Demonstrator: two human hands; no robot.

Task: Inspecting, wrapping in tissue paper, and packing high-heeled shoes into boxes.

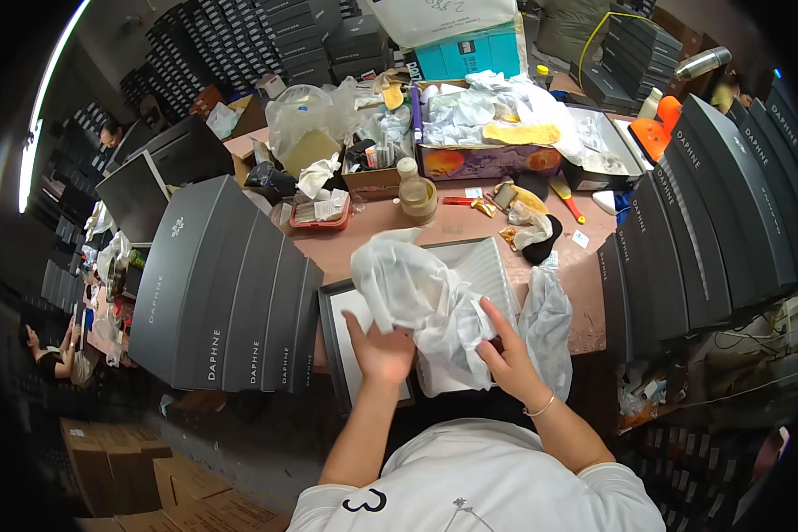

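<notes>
Between my hands, above the table, is a crumpled bundle of white tissue paper (412,284); whatever it wraps is hidden. My left hand (383,353) supports its lower left side, thumb up and fingers partly behind the paper. At its right side my right hand (509,356) holds the paper between thumb and fingers. Below the bundle lie an open box lined with white paper (483,263) and, to its left, a dark-rimmed tray or lid with a pale inside (339,324). Another piece of white wrapping (547,310) lies to the right of my right hand.
Stacked dark grey shoeboxes stand left (191,284) and right (683,222). Behind are a bottle of brownish liquid (417,197), a red tray (321,222), a purple carton (470,163) heaped with paper, and a yellow-handled brush (567,200). Other people sit at far left.
</notes>
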